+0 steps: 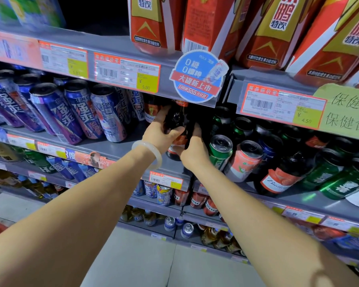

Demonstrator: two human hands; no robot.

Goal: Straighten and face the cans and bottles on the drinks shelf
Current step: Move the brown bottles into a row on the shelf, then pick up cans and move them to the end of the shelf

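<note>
A dark brown beer bottle (pixel 177 119) with a red label stands at the right end of the middle shelf (pixel 120 150). My left hand (pixel 160 134), a pale bangle on its wrist, wraps the bottle's left side. My right hand (pixel 193 151) grips its lower right side. Behind the bottle a second bottle with a red-and-white label (pixel 151 112) shows partly. To the left stand several tall blue and purple cans (pixel 75 112). To the right are a green can (pixel 219 152), a pink-and-white can (pixel 245 160) and another brown bottle (pixel 282 177).
Large red-and-gold drink bottles (pixel 263 32) fill the top shelf. A round blue promo tag (pixel 197 76) hangs from the price rail just above the bottle. Lower shelves hold several more cans (pixel 164 193). The grey floor (pixel 149 262) lies below.
</note>
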